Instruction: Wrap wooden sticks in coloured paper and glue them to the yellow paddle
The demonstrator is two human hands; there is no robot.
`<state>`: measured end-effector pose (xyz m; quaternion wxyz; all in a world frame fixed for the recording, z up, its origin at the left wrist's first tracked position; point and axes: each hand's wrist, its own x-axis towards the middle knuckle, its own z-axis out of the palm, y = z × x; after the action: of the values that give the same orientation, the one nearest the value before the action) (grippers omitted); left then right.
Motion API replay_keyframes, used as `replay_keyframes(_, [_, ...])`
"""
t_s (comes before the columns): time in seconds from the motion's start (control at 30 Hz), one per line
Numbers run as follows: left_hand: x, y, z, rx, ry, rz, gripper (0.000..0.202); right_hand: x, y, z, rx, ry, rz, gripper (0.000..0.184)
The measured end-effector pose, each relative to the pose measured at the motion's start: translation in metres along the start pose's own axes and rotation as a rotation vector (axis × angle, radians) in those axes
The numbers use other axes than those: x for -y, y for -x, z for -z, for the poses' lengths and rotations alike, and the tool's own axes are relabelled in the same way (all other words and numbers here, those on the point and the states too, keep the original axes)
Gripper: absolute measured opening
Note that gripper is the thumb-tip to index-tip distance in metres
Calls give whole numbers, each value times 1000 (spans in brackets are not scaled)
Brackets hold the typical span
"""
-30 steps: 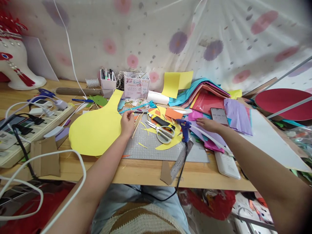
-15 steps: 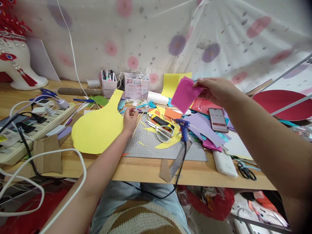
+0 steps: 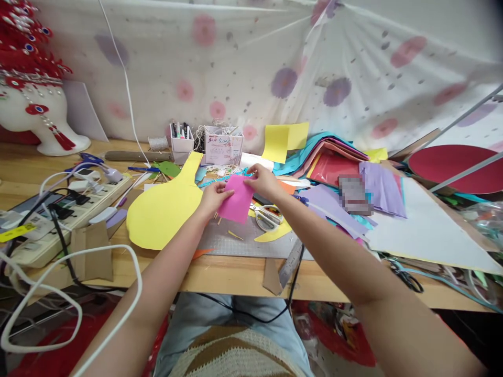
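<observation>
Between my two hands a sheet of magenta paper (image 3: 236, 200) is held up over the grey cutting mat (image 3: 220, 243). My left hand (image 3: 215, 196) pinches its left edge. At the upper right corner, the fingers of my right hand (image 3: 261, 180) close on the same sheet. A large yellow paper cutout (image 3: 165, 217), round with a narrow neck, lies just left of my left hand. Below my right wrist are white-handled scissors (image 3: 268, 217) and yellow paper scraps (image 3: 275, 233). My right forearm hides most of the blue glue gun (image 3: 302, 200).
A power strip (image 3: 78, 209) with cables lies at the left. Pen holders (image 3: 181, 140) stand at the back. Coloured paper (image 3: 334, 159), a phone (image 3: 356, 195) and black scissors (image 3: 408, 276) are at the right. A metal ruler (image 3: 291, 264) lies near the front edge.
My right hand has come down and left with the magenta paper, from the back right to the middle. My left hand has taken hold of the sheet's left edge.
</observation>
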<state>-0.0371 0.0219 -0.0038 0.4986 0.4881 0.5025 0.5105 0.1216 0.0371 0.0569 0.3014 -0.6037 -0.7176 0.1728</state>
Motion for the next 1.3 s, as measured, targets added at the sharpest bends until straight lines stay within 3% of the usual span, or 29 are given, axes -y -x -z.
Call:
replay_keyframes(0.17, [13,3,0,-11,-395,-40,27,-27,14,-26,47,-60,-144,17])
replay_keyframes(0.3, [20,3,0,-63,-591,-97,21,-41,18,-37,61,-60,-159,15])
replay_keyframes(0.57, [27,3,2,-13,-752,-47,23,-57,24,-43,127,-180,-170,12])
replay_keyframes(0.73, [27,2,4,60,-824,3,25,-65,34,-44,79,-5,-97,14])
replay_keyframes(0.9, [25,0,3,28,-742,3,22,-66,40,-43,74,172,-72,17])
replay_keyframes(1.2, [21,5,-4,-85,-887,-53,28,-68,45,-36,68,135,-68,19])
replay_keyframes(1.3, [23,4,-5,-82,-903,-78,27,-71,45,-31,6,129,-66,19])
